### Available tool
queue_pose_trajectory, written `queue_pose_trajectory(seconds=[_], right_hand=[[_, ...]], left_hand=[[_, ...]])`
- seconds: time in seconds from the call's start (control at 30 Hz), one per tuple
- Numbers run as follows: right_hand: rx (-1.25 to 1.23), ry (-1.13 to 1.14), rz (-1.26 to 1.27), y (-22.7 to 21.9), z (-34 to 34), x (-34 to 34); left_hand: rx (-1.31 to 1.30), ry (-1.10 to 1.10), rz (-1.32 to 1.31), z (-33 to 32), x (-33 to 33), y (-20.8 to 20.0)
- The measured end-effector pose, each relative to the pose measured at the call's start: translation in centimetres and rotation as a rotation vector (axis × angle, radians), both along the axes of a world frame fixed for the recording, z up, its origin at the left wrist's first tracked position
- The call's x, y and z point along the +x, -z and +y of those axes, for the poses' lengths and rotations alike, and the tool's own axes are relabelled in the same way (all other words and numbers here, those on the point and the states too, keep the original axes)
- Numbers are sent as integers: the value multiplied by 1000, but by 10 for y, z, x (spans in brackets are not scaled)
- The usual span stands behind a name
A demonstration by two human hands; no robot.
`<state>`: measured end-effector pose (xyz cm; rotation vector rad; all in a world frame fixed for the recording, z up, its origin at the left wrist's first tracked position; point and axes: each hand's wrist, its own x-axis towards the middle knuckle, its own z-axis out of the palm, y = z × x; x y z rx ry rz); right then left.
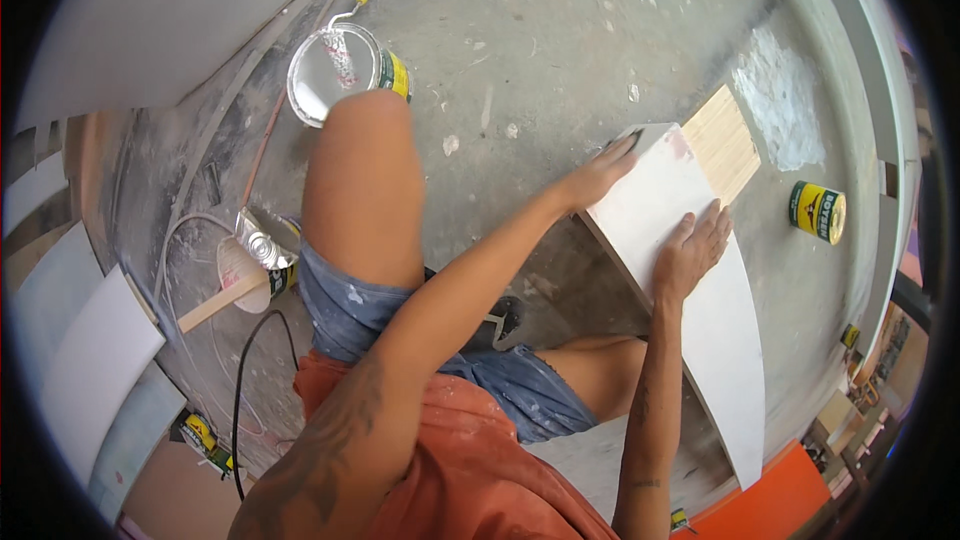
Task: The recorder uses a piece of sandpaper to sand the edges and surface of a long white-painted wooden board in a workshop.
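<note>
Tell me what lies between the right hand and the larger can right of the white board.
In the head view, from the right hand: a strip of white board, then grey floor up to the can.

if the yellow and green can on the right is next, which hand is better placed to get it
Right, most likely. The right hand lies on the white panel near the edge facing the can, while the left hand is at the opposite edge, farther away.
</note>
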<state>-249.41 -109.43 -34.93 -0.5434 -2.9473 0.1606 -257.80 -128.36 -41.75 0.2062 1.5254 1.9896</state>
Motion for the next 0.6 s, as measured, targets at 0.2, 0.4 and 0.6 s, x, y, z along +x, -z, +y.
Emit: queue_pose_trajectory(seconds=[0.2,0.4,0.6], right_hand=[[-20,-6,21,-1,-7,3],[-17,-13,43,-4,-11,-5],[-26,8,37,-2,-7,-7]], left_hand=[[-147,75,177,6,-17,27],[-249,65,58,-49,64,-3],[-155,32,86,26,-42,55]])
